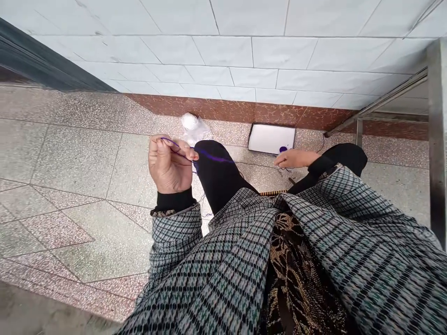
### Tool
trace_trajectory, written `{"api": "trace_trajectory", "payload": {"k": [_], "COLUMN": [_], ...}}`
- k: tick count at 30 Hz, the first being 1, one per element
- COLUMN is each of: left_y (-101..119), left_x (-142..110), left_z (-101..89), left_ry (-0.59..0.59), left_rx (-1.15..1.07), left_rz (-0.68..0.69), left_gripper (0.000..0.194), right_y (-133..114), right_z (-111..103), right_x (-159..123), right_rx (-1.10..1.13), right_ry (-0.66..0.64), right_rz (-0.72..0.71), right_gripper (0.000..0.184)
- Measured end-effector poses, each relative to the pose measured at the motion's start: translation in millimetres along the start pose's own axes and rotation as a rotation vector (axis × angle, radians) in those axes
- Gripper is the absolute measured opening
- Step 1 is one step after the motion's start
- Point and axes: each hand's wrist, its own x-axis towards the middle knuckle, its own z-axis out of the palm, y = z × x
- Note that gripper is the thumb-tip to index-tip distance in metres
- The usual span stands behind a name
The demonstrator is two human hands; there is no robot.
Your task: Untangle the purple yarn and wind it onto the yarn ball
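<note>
My left hand (169,163) is raised over my left knee with its fingers curled and pinched on a purple thread (209,156). The thread runs rightward across my black trouser leg (218,174). My right hand (291,159) reaches down toward the floor near a white tray (270,138). A small purple bundle (283,149) lies at the tray's near edge, just above the fingers. Whether the right fingers hold anything is hidden. Both arms wear checked grey sleeves over black cuffs.
A white ball of yarn on a crumpled white bag (193,126) lies by the wall's brown skirting (244,111). A metal frame (436,139) stands at the right. Speckled floor tiles (77,186) spread to the left. A striped stick (272,192) lies between my knees.
</note>
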Motion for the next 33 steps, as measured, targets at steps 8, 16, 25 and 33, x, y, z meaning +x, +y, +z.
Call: {"api": "trace_trajectory", "payload": {"k": [8,16,25,33], "left_y": [5.6,25.9,17.0,-20.0], "left_x": [-2.8,-20.2,-20.4,-17.7], "left_z": [0.3,23.3,12.4,-1.0], "left_ry": [-0.098,0.024,0.057,-0.171], "left_rx": [-0.024,0.119,0.215,0.385], "left_rz": [0.013,-0.073,-0.177,-0.493], "left_gripper": [0.049,0.057,0.053,0.055], "right_y": [-111.5,-171.3,-165.9,-158.6], "right_z": [-11.1,8.6,8.6,11.4], "right_x": [46.1,76.8,70.5,78.8], "right_rx": [0.522,0.702,0.648,0.591], "right_ry": [0.268,-0.227,0.219,0.433], "right_rz": [-0.502,-0.532,-0.464,-0.567], "right_gripper": [0.043,0.024,0.02,0.021]}}
